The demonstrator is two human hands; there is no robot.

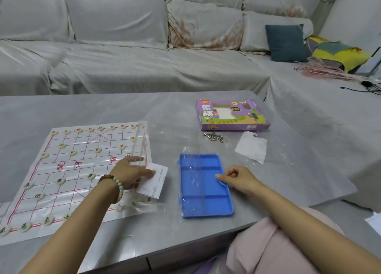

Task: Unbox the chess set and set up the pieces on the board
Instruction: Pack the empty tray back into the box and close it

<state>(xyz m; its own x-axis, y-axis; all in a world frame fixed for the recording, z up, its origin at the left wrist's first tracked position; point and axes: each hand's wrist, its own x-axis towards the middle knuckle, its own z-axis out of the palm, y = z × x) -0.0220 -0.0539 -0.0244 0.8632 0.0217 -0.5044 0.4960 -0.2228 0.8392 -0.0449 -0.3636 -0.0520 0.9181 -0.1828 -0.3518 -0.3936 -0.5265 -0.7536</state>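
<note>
Your left hand point(132, 172) reaches palm down over the right edge of the board point(78, 170), forearm slanting in from the table's near edge, fingers spread and fairly straight, thumb pointing at one paper slip point(153, 181); its fingertips sit at a clear plastic lid point(142, 141) that stands on edge along that side of the board, and you cannot tell whether they clamp it or merely touch it; one bead bracelet point(115, 184) circles that wrist.

Your right hand point(237, 179) rests at the right rim of the one blue tray point(204, 205), fingers curled into the palm with nothing visible in them, thumb stretched out with its tip on the rim; clear film point(186, 150) lies crumpled over the tray, which sits near the middle of the table's near edge.

The single board lies flat on the left part of the table point(103, 108); round pale pieces point(91, 175) stand on its line crossings; eight show plainly along the far row, six more in front of them, and eight on the near half; your arm and the lid hide others.

One purple box point(233, 117) lies toward the far right corner; one bunch of metal rings point(214, 137) lies just in front of it; one white paper point(251, 148) lies beside the rings, toward the right edge.
</note>
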